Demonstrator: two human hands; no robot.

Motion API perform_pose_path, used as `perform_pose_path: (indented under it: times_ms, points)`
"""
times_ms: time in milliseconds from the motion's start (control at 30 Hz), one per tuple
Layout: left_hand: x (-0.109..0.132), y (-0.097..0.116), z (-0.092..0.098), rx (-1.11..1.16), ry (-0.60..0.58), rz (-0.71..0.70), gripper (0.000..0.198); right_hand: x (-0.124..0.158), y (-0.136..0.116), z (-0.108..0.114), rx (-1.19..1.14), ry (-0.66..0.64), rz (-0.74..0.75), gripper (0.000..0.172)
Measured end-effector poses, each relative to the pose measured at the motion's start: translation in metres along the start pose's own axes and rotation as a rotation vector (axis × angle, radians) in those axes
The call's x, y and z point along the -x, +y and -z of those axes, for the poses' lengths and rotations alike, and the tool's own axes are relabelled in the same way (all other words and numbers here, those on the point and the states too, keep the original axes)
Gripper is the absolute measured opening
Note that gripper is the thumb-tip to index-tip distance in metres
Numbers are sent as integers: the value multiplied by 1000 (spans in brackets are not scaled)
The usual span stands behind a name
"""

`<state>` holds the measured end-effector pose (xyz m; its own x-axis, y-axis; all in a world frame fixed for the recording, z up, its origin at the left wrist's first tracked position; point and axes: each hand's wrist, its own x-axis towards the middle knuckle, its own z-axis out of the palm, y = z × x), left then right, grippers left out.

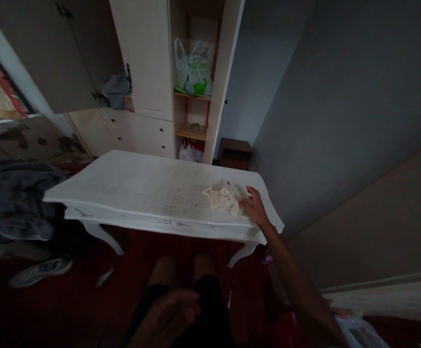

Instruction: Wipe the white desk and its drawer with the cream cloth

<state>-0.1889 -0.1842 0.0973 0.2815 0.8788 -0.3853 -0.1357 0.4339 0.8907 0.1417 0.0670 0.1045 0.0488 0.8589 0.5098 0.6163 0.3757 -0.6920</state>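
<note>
A crumpled cream cloth (225, 198) lies near the right end of a white table (148, 179). My right hand (254, 207) is at the cloth's right edge, its fingers apart and the fingertips close to or touching the fabric; a firm hold does not show. Low in the view, my left hand (172, 311) hangs over my lap, blurred, so its fingers cannot be made out well. Grey smudges and a small dark speck mark the tabletop left of the cloth.
Behind the table stands a cream wardrobe (145, 63) with an open door and plastic bags (199, 70) on its shelves. Dark clothes (18, 198) are piled at the left, above a shoe (41, 271) on the red floor. A grey wall rises at the right.
</note>
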Motion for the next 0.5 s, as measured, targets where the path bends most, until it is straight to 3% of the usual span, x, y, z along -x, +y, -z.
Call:
perform_pose_path:
  times_ms: [133, 233, 367, 500]
  points:
    - [-77, 4, -22, 388, 27, -44, 29, -18, 10, -25, 91, -179, -22, 88]
    - [-133, 0, -30, 629, 122, 62, 16, -23, 7, -35, 132, -325, -7, 96]
    - [-191, -11, -32, 790, 161, 250, 25, -18, 2, -33, 145, -350, -53, 83]
    - [-223, -17, -34, 752, 118, 344, 28, -10, 2, -23, 164, -286, -93, 71]
